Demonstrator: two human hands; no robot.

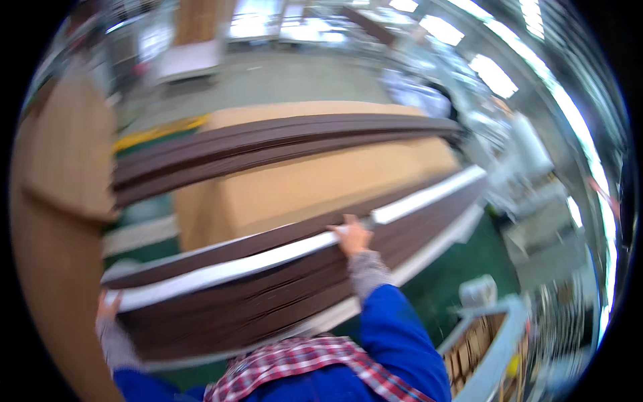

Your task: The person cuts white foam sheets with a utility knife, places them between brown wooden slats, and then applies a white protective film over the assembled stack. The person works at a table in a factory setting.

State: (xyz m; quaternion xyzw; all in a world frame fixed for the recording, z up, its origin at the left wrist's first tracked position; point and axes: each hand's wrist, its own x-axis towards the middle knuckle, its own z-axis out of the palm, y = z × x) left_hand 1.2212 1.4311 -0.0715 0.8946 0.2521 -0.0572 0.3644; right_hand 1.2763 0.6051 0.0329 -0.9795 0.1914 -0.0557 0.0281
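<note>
Green floor beyond boards' edge; left hand, right hand on white strip

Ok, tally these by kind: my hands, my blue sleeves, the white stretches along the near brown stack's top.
Left hand and right hand: 2
Blue sleeves: 2
White stretches, one either side of the right hand: 2
Total: 6

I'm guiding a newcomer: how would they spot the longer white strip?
Find the dark-brown boards nearest the wearer's body. On them, a white strip runs from left hand to right hand. Unlike the shorter white piece beyond the right hand, it has a hand at each end.
</note>
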